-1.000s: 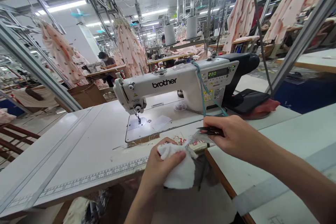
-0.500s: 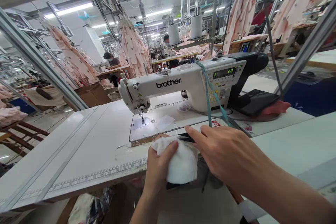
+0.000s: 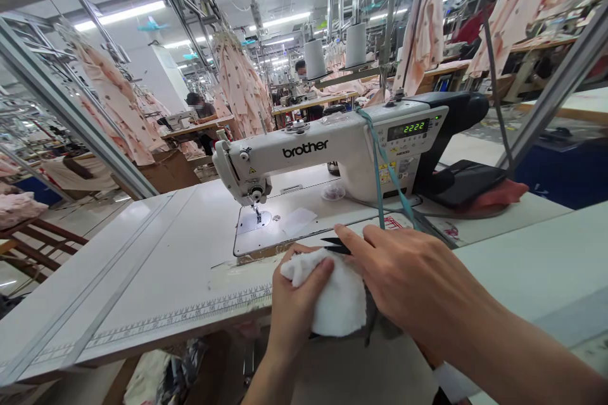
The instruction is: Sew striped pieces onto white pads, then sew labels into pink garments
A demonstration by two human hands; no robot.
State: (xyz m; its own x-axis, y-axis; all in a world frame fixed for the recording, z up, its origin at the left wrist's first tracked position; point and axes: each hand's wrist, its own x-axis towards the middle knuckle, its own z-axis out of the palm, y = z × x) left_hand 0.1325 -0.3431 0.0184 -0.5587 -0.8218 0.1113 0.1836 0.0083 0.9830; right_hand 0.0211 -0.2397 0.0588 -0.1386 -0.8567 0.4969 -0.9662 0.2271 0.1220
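My left hand (image 3: 299,297) grips a piece of white fluffy fabric (image 3: 339,304), its thumb pressed on top near the upper edge. Black scissors (image 3: 336,245) are in my right hand (image 3: 396,272), their blades pointing left just above the fabric's upper edge. The blade tips stand a little apart. Both hands are at the front edge of the table, in front of a white sewing machine (image 3: 304,149). My right fingers partly hide the handles of the scissors.
Teal strips (image 3: 379,183) hang down over the machine's arm. A printed ruler (image 3: 190,313) runs along the white table's (image 3: 118,259) front edge. Behind, pink garments (image 3: 242,85) hang, and a person (image 3: 202,111) sits at another machine.
My left hand and the white fabric have moved slightly right, closer to my right hand. The scissors' blades appear a little wider apart.
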